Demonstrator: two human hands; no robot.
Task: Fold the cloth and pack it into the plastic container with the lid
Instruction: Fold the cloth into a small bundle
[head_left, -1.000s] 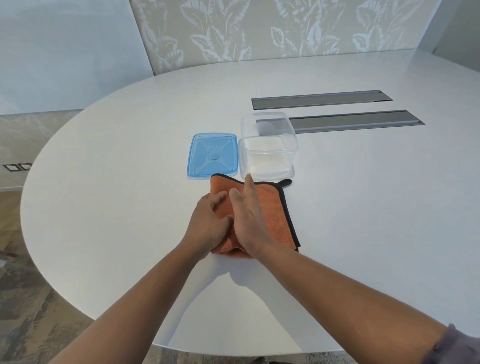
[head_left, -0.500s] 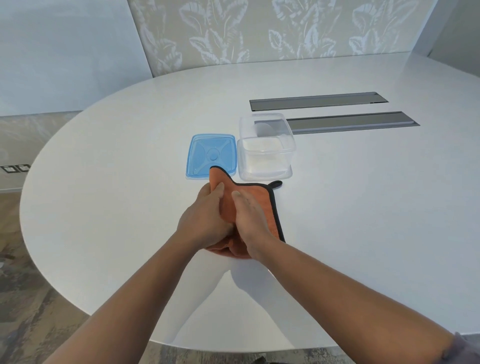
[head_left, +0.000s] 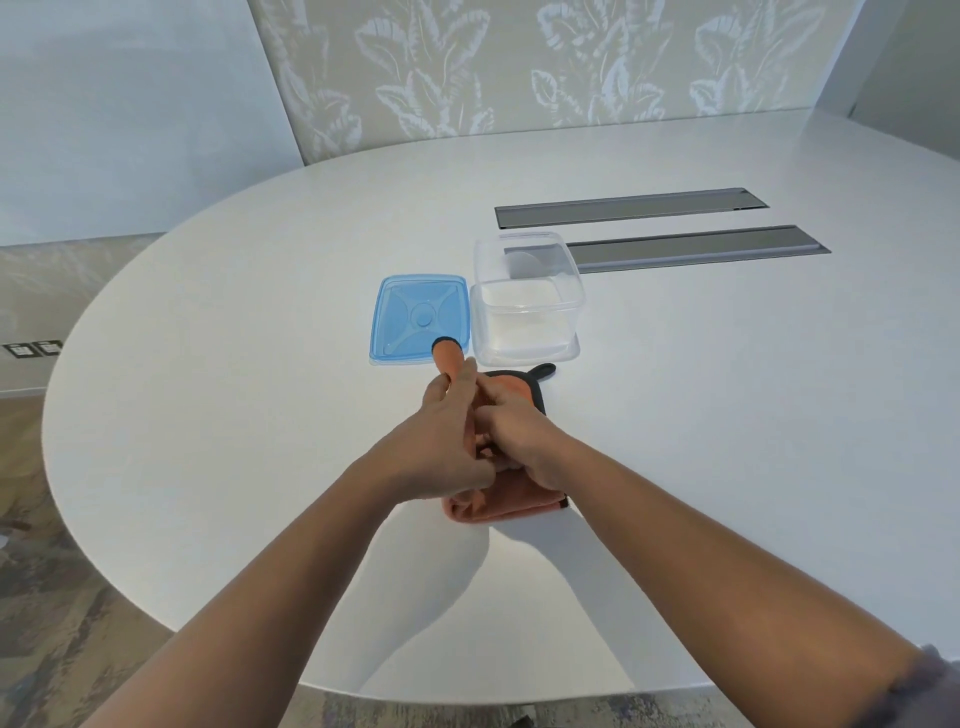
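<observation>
The orange cloth (head_left: 506, 506) with its dark edging lies on the white table (head_left: 727, 415), folded into a narrow bundle, just in front of the container and the lid. Its near folded edge shows below the hands, and a black hanging loop (head_left: 543, 370) sticks out at its far right corner. One corner of the cloth stands up above the fingers, its dark tip crossing in front of the near edge of the lid.

The left hand (head_left: 441, 447) grips the left part of the cloth, fingers closed around the raised fold, with the upright corner coming out past the fingertips. The right hand (head_left: 514, 436) presses down on the right part of the bundle, its fingers curled onto the fabric and touching the left hand. Both forearms reach in from the near edge of the table.

The clear plastic container (head_left: 527, 301) stands open and upright just beyond the cloth, with nothing in it. The blue lid (head_left: 421, 319) lies flat just beside it on the left, touching or nearly touching its wall.

Farther back, two long grey panels (head_left: 696, 249) are set into the tabletop, well apart from the cloth. Behind the table is a wall with a pale leaf pattern (head_left: 519, 78)
</observation>
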